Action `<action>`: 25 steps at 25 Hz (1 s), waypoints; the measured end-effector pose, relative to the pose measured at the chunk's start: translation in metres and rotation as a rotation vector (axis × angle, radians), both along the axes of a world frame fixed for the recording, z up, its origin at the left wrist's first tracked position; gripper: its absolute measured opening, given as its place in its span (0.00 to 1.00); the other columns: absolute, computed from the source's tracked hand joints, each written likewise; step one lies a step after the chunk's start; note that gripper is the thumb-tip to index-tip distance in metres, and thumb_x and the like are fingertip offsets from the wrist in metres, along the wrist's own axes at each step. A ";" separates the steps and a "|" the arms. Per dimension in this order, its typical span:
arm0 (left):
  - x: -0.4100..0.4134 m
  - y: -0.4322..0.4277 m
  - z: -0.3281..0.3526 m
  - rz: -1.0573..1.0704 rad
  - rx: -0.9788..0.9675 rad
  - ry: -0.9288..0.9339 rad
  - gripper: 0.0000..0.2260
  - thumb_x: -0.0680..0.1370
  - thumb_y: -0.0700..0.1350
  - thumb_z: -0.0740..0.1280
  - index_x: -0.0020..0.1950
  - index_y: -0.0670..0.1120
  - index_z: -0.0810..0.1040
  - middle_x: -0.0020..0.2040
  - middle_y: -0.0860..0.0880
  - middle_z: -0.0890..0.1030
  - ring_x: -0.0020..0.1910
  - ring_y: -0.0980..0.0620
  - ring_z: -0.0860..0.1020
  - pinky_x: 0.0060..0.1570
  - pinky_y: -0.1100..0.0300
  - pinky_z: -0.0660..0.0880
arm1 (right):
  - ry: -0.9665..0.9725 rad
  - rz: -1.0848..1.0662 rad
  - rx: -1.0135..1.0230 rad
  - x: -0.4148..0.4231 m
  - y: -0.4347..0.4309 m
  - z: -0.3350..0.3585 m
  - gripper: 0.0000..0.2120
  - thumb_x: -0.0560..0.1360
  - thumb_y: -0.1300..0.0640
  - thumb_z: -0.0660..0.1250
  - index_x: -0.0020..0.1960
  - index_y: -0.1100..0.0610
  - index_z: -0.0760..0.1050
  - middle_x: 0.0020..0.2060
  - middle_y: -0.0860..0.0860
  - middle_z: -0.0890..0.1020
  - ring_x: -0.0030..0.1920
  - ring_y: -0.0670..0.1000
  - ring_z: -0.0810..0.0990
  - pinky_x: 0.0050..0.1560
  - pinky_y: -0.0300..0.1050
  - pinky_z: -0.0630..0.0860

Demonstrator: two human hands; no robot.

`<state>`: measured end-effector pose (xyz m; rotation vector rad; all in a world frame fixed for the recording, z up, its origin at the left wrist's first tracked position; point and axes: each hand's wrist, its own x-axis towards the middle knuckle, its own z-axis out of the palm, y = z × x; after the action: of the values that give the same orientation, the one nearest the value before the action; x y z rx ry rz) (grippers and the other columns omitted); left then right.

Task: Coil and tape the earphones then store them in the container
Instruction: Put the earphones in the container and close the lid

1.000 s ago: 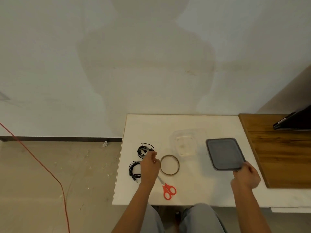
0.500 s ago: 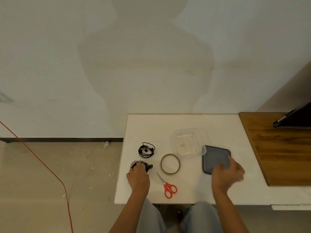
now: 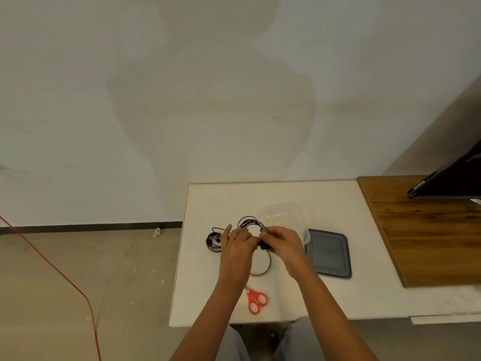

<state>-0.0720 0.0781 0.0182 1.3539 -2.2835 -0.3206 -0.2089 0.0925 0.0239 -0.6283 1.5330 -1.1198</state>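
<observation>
Both hands meet over the middle of the white worktop [image 3: 312, 295]. Left hand [image 3: 238, 246] and right hand [image 3: 282, 241] each grip the black earphones [image 3: 248, 221], fingers curled around the cable; a loose loop sticks up behind the knuckles toward the wall. Left hand wears a ring, one finger pointing up. The earphones are held just above the tape roll [image 3: 268, 265], which lies flat and partly hidden under the hands. A second earphone bundle [image 3: 213, 241] lies on the worktop just left of the left hand. The clear container [image 3: 283, 217] sits open just behind the right hand. Its dark grey lid [image 3: 328, 252] lies flat to the right, touching the container's corner. Red scissors [image 3: 256, 300] lie near the front edge. Wooden board [image 3: 421, 230] far right, dark screen [image 3: 450, 183] on it. A red cable [image 3: 65, 277] runs across the floor.
</observation>
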 end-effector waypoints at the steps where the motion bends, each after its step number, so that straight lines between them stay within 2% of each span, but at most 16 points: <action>1: -0.008 -0.006 0.003 -0.045 0.004 0.031 0.12 0.63 0.34 0.78 0.43 0.46 0.85 0.38 0.49 0.83 0.48 0.46 0.82 0.61 0.43 0.72 | 0.049 -0.080 -0.014 -0.008 -0.001 0.001 0.03 0.74 0.64 0.69 0.46 0.62 0.82 0.36 0.56 0.85 0.36 0.51 0.83 0.39 0.40 0.80; 3: -0.024 -0.016 0.006 -0.086 0.037 0.062 0.18 0.62 0.30 0.77 0.50 0.42 0.84 0.47 0.45 0.84 0.53 0.42 0.81 0.58 0.46 0.76 | 0.148 -0.249 -0.001 -0.025 -0.007 -0.004 0.05 0.73 0.64 0.70 0.41 0.58 0.82 0.35 0.54 0.84 0.36 0.51 0.83 0.40 0.42 0.81; 5: -0.032 -0.021 0.002 -0.043 0.119 0.099 0.21 0.67 0.29 0.72 0.59 0.41 0.80 0.56 0.44 0.82 0.59 0.41 0.77 0.59 0.52 0.75 | 0.288 -0.334 0.070 -0.039 -0.016 -0.012 0.07 0.73 0.64 0.69 0.37 0.60 0.81 0.34 0.56 0.84 0.36 0.52 0.83 0.40 0.44 0.80; 7: -0.027 -0.021 -0.009 0.069 0.260 0.186 0.19 0.73 0.31 0.66 0.63 0.43 0.76 0.61 0.47 0.78 0.62 0.46 0.72 0.60 0.57 0.70 | 0.512 -0.308 0.165 -0.049 -0.028 -0.022 0.11 0.73 0.65 0.66 0.33 0.64 0.77 0.29 0.58 0.80 0.31 0.54 0.78 0.33 0.43 0.74; 9: -0.013 -0.022 -0.020 0.240 0.340 0.245 0.16 0.75 0.33 0.65 0.62 0.44 0.75 0.61 0.47 0.76 0.61 0.47 0.71 0.59 0.58 0.69 | 0.678 -0.224 0.246 -0.054 -0.040 -0.033 0.14 0.72 0.67 0.64 0.28 0.63 0.71 0.24 0.55 0.73 0.26 0.51 0.70 0.26 0.40 0.64; 11: 0.005 -0.025 -0.029 0.438 0.360 0.264 0.14 0.75 0.35 0.67 0.60 0.42 0.75 0.60 0.44 0.76 0.58 0.44 0.72 0.56 0.53 0.72 | 0.795 -0.062 0.312 -0.055 -0.050 -0.040 0.10 0.73 0.66 0.63 0.33 0.64 0.74 0.27 0.54 0.72 0.28 0.52 0.70 0.26 0.39 0.62; 14: 0.025 -0.037 -0.036 0.705 0.518 0.290 0.17 0.77 0.39 0.67 0.63 0.37 0.70 0.62 0.37 0.71 0.58 0.36 0.71 0.56 0.48 0.69 | 1.030 0.205 0.387 -0.049 -0.055 -0.038 0.10 0.77 0.57 0.65 0.40 0.62 0.74 0.35 0.55 0.77 0.35 0.54 0.74 0.33 0.43 0.68; 16: 0.032 -0.046 -0.042 0.804 0.691 0.353 0.19 0.78 0.41 0.65 0.65 0.34 0.66 0.63 0.34 0.70 0.57 0.35 0.72 0.54 0.48 0.69 | 1.271 0.218 0.375 -0.041 -0.052 -0.029 0.11 0.77 0.53 0.65 0.43 0.61 0.75 0.39 0.55 0.81 0.40 0.55 0.78 0.35 0.44 0.70; 17: 0.035 -0.049 -0.045 0.824 0.761 0.416 0.20 0.79 0.42 0.65 0.65 0.33 0.65 0.62 0.34 0.71 0.56 0.36 0.73 0.51 0.49 0.71 | 1.359 0.168 0.278 -0.033 -0.050 -0.025 0.09 0.77 0.55 0.64 0.45 0.61 0.77 0.40 0.56 0.82 0.41 0.56 0.79 0.36 0.46 0.71; 18: 0.037 -0.051 -0.047 0.824 0.810 0.471 0.20 0.78 0.43 0.66 0.65 0.33 0.65 0.60 0.35 0.73 0.54 0.38 0.75 0.47 0.51 0.71 | 1.362 0.106 0.119 -0.021 -0.047 -0.023 0.08 0.77 0.59 0.63 0.46 0.62 0.78 0.39 0.56 0.82 0.41 0.57 0.79 0.36 0.48 0.73; 19: 0.038 -0.053 -0.050 0.813 0.831 0.496 0.21 0.78 0.43 0.67 0.65 0.34 0.66 0.57 0.36 0.75 0.51 0.41 0.75 0.44 0.54 0.71 | 1.258 0.078 -0.031 -0.007 -0.045 -0.022 0.07 0.77 0.62 0.63 0.47 0.62 0.79 0.39 0.57 0.83 0.41 0.57 0.80 0.37 0.49 0.75; 20: 0.039 -0.054 -0.053 0.798 0.837 0.484 0.21 0.77 0.42 0.68 0.64 0.34 0.67 0.55 0.38 0.76 0.48 0.44 0.75 0.42 0.56 0.70 | 1.059 0.091 -0.137 0.009 -0.046 -0.022 0.08 0.77 0.63 0.63 0.50 0.62 0.80 0.42 0.57 0.83 0.43 0.56 0.81 0.42 0.51 0.78; 22: 0.040 -0.055 -0.057 0.776 0.827 0.429 0.18 0.75 0.40 0.70 0.60 0.35 0.69 0.54 0.38 0.78 0.45 0.46 0.74 0.42 0.57 0.71 | 0.737 0.250 -0.112 0.037 -0.050 -0.028 0.12 0.78 0.64 0.63 0.59 0.64 0.77 0.51 0.59 0.82 0.52 0.56 0.80 0.55 0.50 0.77; 23: 0.040 -0.054 -0.059 0.764 0.820 0.412 0.16 0.75 0.38 0.70 0.59 0.35 0.71 0.54 0.37 0.78 0.45 0.47 0.75 0.42 0.57 0.71 | 0.700 0.361 -0.040 0.050 -0.053 -0.035 0.14 0.79 0.63 0.61 0.62 0.64 0.75 0.55 0.60 0.80 0.56 0.56 0.79 0.58 0.49 0.75; 25: 0.043 -0.055 -0.063 0.722 0.822 0.418 0.12 0.74 0.35 0.68 0.56 0.35 0.74 0.53 0.38 0.79 0.46 0.46 0.76 0.42 0.58 0.73 | 0.771 0.510 0.056 0.067 -0.054 -0.051 0.11 0.80 0.64 0.57 0.60 0.64 0.72 0.54 0.59 0.78 0.57 0.57 0.75 0.55 0.47 0.72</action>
<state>-0.0289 0.0230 -0.0449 2.1192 -1.2076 -1.2196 -0.1414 0.0386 -0.0270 -1.4281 1.8645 -0.4444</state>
